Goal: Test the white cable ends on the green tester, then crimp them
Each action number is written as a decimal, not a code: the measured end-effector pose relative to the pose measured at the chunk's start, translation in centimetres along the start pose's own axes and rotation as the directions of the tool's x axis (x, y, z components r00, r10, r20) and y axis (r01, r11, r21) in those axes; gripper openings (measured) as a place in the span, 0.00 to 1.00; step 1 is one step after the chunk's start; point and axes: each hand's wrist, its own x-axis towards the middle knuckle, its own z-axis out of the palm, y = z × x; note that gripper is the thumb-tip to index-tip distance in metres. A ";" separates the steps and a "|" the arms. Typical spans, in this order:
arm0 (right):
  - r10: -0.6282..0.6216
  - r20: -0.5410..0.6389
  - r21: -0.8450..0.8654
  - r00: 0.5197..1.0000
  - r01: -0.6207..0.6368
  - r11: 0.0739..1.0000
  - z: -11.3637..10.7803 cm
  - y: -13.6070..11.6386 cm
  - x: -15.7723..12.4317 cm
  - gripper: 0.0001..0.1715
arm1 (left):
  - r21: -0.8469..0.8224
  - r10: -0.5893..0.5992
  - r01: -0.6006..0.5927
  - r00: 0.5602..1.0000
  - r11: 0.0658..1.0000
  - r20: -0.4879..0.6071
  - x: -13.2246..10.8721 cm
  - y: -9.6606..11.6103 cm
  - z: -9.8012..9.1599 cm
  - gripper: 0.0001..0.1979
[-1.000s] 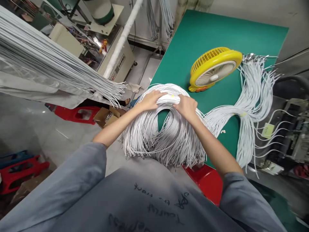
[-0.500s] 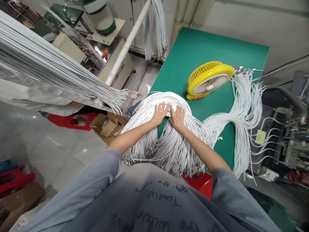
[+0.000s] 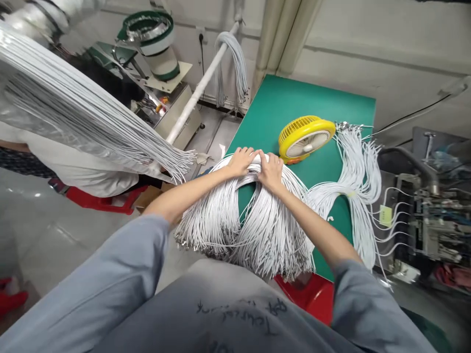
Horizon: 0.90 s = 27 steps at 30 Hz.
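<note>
A thick bundle of white wires (image 3: 272, 225) bends in an arch over the near edge of the green table (image 3: 283, 103), its ends hanging toward my body. Near the top of the arch, my left hand (image 3: 243, 162) wraps its fingers over the far side of the bundle. My right hand (image 3: 270, 170) grips the same bend just to the right, the two hands almost touching. Parts of the fingers are hidden behind the wires. Many wire ends carry small metallic-looking tips.
A yellow fan (image 3: 307, 138) stands beyond the bundle. More tied white wires (image 3: 362, 196) lie at the table's right, beside a machine (image 3: 437, 220). At left, wires hang along a white pole (image 3: 200, 88), with a person in white (image 3: 84, 166) behind. A red stool (image 3: 312, 296) sits below.
My hands have closed further around the bend, and the arch looks narrower and more gathered. The camera view has tilted up, showing more of the wall and the person at left.
</note>
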 end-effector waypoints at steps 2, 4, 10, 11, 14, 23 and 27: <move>0.020 0.043 0.010 0.999 -0.021 1.000 2.3 0.7 0.6 0.44 | -0.025 -0.035 0.036 0.998 0.999 0.059 1.5 -0.4 2.0 0.39; 0.022 0.041 0.017 0.999 -0.022 1.000 4.3 1.1 0.5 0.45 | -0.039 -0.056 0.059 0.996 0.997 0.073 2.1 -0.5 4.0 0.39; -0.008 -0.030 0.124 1.000 0.012 0.992 6.9 2.1 -0.1 0.44 | 0.018 0.003 -0.004 0.999 1.000 0.049 1.9 -1.1 7.0 0.43; -0.012 -0.032 0.152 0.999 0.017 0.988 7.0 2.2 0.1 0.44 | 0.023 -0.002 0.000 0.998 1.000 0.060 2.0 -1.2 7.1 0.43; -0.022 -0.032 0.212 0.999 0.028 0.977 6.9 1.7 0.4 0.44 | 0.046 -0.006 0.003 0.998 0.999 0.068 2.3 -1.4 7.2 0.45; 0.448 0.241 0.608 0.861 -0.494 0.621 3.7 -5.3 -22.8 0.26 | 0.131 0.028 -0.034 0.998 0.991 0.048 0.8 -0.6 5.5 0.49; 0.792 0.396 0.483 0.465 -0.839 0.252 -0.1 -9.5 -44.7 0.13 | 0.135 -0.001 -0.014 0.993 0.991 0.115 2.7 0.6 4.6 0.39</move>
